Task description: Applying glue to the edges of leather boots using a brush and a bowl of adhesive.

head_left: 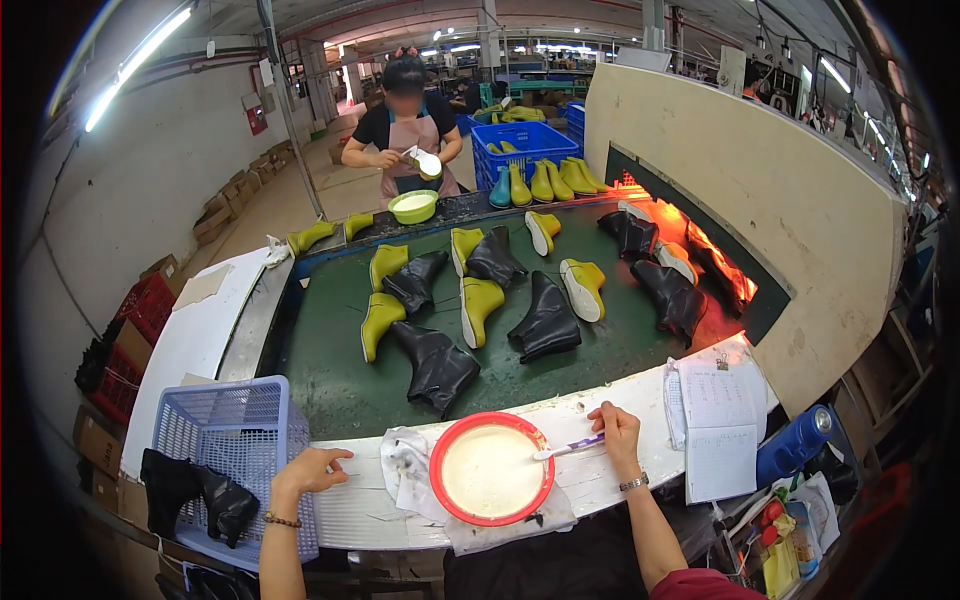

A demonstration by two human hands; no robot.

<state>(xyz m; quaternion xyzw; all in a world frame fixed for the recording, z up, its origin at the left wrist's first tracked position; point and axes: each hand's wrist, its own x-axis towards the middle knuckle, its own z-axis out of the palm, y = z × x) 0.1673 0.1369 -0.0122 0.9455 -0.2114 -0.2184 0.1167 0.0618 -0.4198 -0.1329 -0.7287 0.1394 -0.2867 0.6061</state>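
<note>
Right hand (617,436) pinches brush (575,445) over bowl (437,470); left hand (308,470) empty, loose. Work looks midway: boots (481,310) on belt (325,345), dark boots (228,505) at left basket (293,430) perhaps untreated.

Handwritten rows on clipped paper sheets (716,400), R end of white bench (350,512), approx. table layout, too small to read. Dark print on cardbd box (97,447), lower L.
</note>
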